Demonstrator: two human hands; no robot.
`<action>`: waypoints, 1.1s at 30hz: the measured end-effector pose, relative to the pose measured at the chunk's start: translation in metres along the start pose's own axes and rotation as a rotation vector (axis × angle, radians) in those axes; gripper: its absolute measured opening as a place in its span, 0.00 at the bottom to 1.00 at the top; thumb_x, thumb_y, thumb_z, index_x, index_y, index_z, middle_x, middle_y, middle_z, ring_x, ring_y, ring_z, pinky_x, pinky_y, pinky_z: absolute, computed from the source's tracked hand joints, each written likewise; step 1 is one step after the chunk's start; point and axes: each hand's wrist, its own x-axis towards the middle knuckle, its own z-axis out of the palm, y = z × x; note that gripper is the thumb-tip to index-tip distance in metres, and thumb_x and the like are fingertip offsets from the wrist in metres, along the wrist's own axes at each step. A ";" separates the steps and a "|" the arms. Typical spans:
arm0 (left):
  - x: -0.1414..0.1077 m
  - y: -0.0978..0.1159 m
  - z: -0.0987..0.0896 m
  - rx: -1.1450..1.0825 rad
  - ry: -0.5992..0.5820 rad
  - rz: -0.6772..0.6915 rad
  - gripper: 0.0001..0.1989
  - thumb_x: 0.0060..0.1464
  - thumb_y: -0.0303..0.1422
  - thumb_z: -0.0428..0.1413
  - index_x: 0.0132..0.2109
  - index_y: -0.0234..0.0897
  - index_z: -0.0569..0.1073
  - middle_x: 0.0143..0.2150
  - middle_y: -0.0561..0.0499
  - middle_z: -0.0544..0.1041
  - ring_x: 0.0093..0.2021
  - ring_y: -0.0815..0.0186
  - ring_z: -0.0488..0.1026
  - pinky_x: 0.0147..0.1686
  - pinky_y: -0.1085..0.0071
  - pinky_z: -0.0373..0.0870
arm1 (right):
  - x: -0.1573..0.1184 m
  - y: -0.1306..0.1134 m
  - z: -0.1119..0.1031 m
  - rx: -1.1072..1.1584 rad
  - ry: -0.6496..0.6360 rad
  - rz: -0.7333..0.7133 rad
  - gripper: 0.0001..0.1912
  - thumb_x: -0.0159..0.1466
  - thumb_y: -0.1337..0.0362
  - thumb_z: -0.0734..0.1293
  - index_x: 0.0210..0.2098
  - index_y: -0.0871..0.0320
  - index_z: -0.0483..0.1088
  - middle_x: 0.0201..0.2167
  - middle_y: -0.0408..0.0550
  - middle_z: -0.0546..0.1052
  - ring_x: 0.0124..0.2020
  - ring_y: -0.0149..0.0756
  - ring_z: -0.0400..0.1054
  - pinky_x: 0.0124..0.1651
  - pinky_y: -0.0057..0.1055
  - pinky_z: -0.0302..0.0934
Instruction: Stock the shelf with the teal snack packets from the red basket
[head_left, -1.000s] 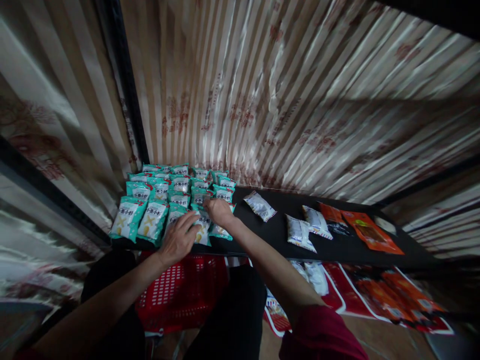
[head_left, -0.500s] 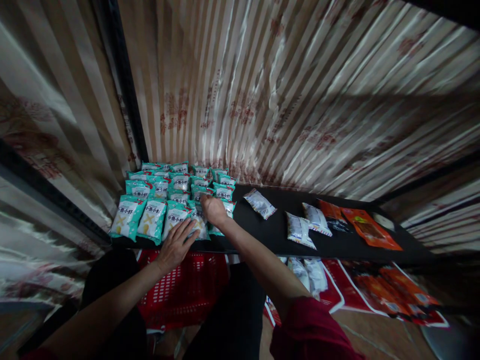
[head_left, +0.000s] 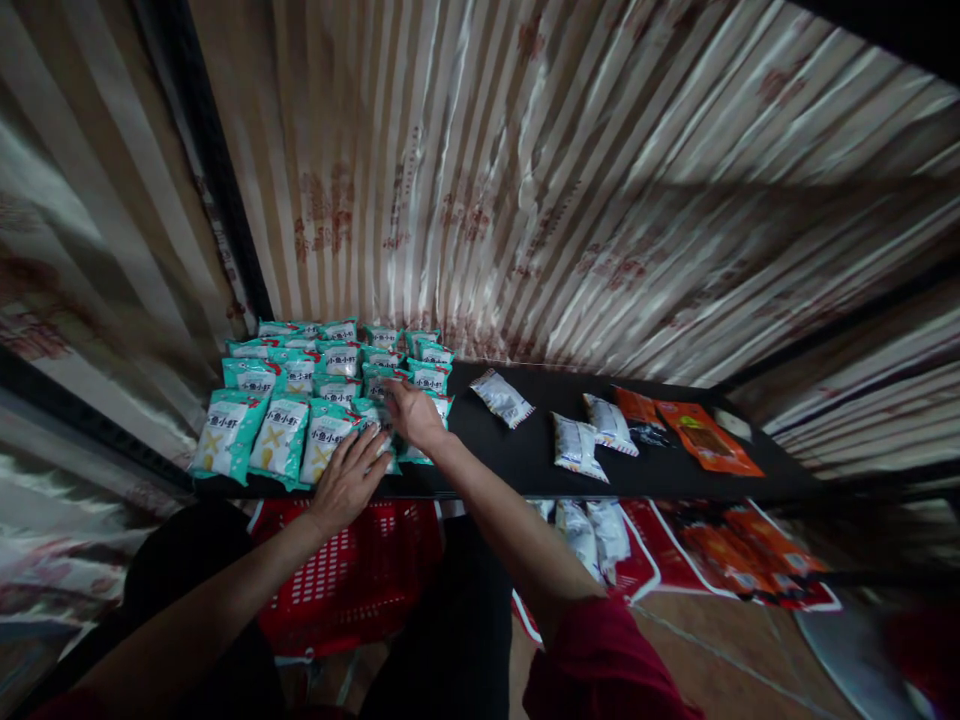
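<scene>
Teal-and-white snack packets stand in several close rows at the left end of a black shelf (head_left: pixel 495 465). My left hand (head_left: pixel 349 480) lies with its fingers stretched out over the lower front of a front-row snack packet (head_left: pixel 324 445) and its right-hand neighbour. Just to the right, my right hand (head_left: pixel 415 412) has its fingers bent at the top of that neighbouring snack packet (head_left: pixel 367 408), pinching its upper edge as far as I can see. The fingertips are partly hidden, and the forearm and hand cover part of the last front packet (head_left: pixel 442 405).
White packets (head_left: pixel 502 398) and orange packets (head_left: pixel 709 438) lie farther right on the shelf. A red basket (head_left: pixel 352 570) sits below its front edge, beside more bags (head_left: pixel 739 550). A striped curtain (head_left: pixel 480 180) hangs behind; a dark post (head_left: pixel 206 150) rises at left.
The view has shifted, so the shelf sits farther left. My right hand's fingers have loosened a little and point more to the left at the packet's top. My left hand stays on the front packets.
</scene>
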 end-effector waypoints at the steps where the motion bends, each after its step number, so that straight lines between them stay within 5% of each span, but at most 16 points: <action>1: 0.000 -0.001 0.000 0.007 -0.002 0.003 0.14 0.58 0.26 0.49 0.49 0.38 0.72 0.60 0.43 0.66 0.65 0.55 0.54 0.60 0.51 0.56 | -0.005 0.005 -0.003 0.044 0.061 0.018 0.19 0.67 0.64 0.54 0.56 0.55 0.60 0.52 0.51 0.70 0.48 0.35 0.67 0.49 0.28 0.60; 8: 0.000 -0.002 0.001 0.016 -0.024 0.019 0.17 0.57 0.26 0.49 0.54 0.38 0.69 0.63 0.43 0.63 0.65 0.56 0.54 0.61 0.52 0.56 | -0.057 0.057 0.009 0.261 0.512 0.360 0.17 0.66 0.60 0.52 0.48 0.61 0.64 0.44 0.55 0.70 0.46 0.37 0.65 0.51 0.32 0.59; 17: 0.001 0.001 -0.004 -0.003 -0.052 0.033 0.19 0.57 0.27 0.49 0.56 0.37 0.67 0.63 0.41 0.62 0.65 0.56 0.53 0.61 0.53 0.55 | -0.088 0.069 0.067 0.504 0.376 0.368 0.23 0.62 0.56 0.59 0.54 0.61 0.62 0.47 0.55 0.71 0.48 0.39 0.66 0.52 0.34 0.60; 33: 0.002 0.015 -0.004 0.039 -0.008 0.016 0.23 0.57 0.31 0.51 0.60 0.41 0.64 0.64 0.43 0.60 0.65 0.56 0.53 0.62 0.54 0.53 | -0.095 0.061 0.066 0.587 0.422 0.367 0.26 0.63 0.55 0.58 0.57 0.61 0.59 0.50 0.57 0.70 0.50 0.40 0.66 0.53 0.36 0.60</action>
